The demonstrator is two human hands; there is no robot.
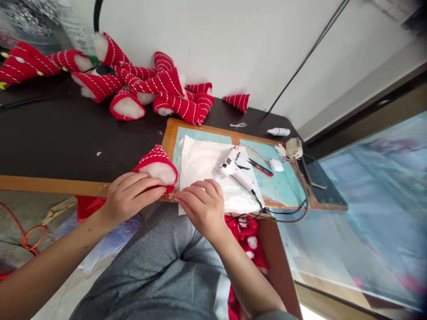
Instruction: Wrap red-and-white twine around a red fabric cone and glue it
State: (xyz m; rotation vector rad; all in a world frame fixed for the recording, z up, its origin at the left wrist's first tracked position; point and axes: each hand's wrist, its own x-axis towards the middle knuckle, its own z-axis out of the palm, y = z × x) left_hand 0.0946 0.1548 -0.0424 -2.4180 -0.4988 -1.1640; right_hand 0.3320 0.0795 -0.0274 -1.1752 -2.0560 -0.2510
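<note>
My left hand (133, 195) is closed on a red cone-shaped cloth hat (158, 155) with white dashed stripes, its open end stuffed with white fluff and facing me. Close beside the hat's rim, my right hand (202, 204) has its fingertips pinched together. Whatever lies in that pinch is too small to name. Just beyond my right hand, a white glue gun (235, 166) rests on a white sheet (196, 155), its nozzle pointing toward my fingers. Red-handled pliers (262, 167) lie to the right of the glue gun.
Several stuffed striped cones (147, 84) are heaped along the wall. A blue-topped board (293, 186) carries a white plug-like piece (276, 165) and cords. Behind it lie a small clear spoon (238, 125) and a white bottle (279, 132). A box (276, 253) of red pieces stands below.
</note>
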